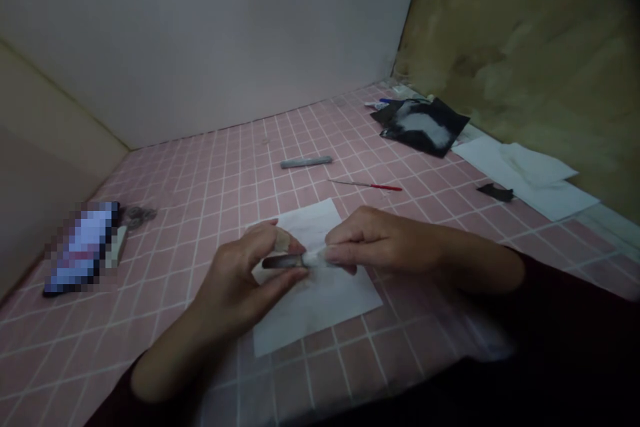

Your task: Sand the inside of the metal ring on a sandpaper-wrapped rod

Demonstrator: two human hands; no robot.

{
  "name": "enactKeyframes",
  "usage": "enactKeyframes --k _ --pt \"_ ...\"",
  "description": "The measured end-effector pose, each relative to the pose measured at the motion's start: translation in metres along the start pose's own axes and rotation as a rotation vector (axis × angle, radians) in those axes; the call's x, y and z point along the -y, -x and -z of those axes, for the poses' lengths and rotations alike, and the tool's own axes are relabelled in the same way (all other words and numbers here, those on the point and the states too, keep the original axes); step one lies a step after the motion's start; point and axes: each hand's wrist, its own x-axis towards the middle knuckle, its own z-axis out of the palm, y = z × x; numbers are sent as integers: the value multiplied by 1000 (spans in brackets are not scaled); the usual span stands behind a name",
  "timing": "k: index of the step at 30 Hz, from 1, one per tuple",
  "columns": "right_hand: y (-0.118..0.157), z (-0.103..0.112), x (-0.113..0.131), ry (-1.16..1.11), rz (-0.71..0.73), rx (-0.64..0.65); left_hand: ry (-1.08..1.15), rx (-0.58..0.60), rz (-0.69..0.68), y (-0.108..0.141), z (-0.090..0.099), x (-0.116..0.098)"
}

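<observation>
White paper, one sheet, lies beneath one dark bar in left fingers, with right fingers pinching something pale, blurred.

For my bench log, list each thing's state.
Left hand: gripping slim dark object
Right hand: pinching blurred whitish piece
Slim dark object: held, roughly horizontal
White paper sheet: flat, beneath hands
Thin red-handled tool: unheld
Long grey bar: unheld
Black sheet: partly whitish
White papers at right: overlapping
Dark-edged phone: screen seemingly lit
</observation>
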Motion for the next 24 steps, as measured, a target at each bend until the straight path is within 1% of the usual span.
enactKeyframes --k 2,4,8,10,13,16,18,22,24 --pt "2 2 1 9 1 -30 -17 -48 29 0 2 2" --pt "2 1 2 -7 -8 -54 -21 -56 35 1 2 3" --pt "1 0 2 -27 0 -7 3 29 -16 1 -1 1" --pt "2 2 2 -16 10 -10 -14 -4 7 2 -1 2" --pt "2 2 3 -28 9 -53 -25 -80 37 2 1 1" --pt "0 -2 2 -75 -9 -35 -8 -13 -8 0 -1 -3" --pt "-1 -2 0 -82 -5 -11 0 9 -14 -1 -2 -3" --pt "0 3 -1 -66 12 -38 -7 -63 32 -1 0 1" --pt "0 2 1 -81 1 -55 -11 -65 24 0 0 0"
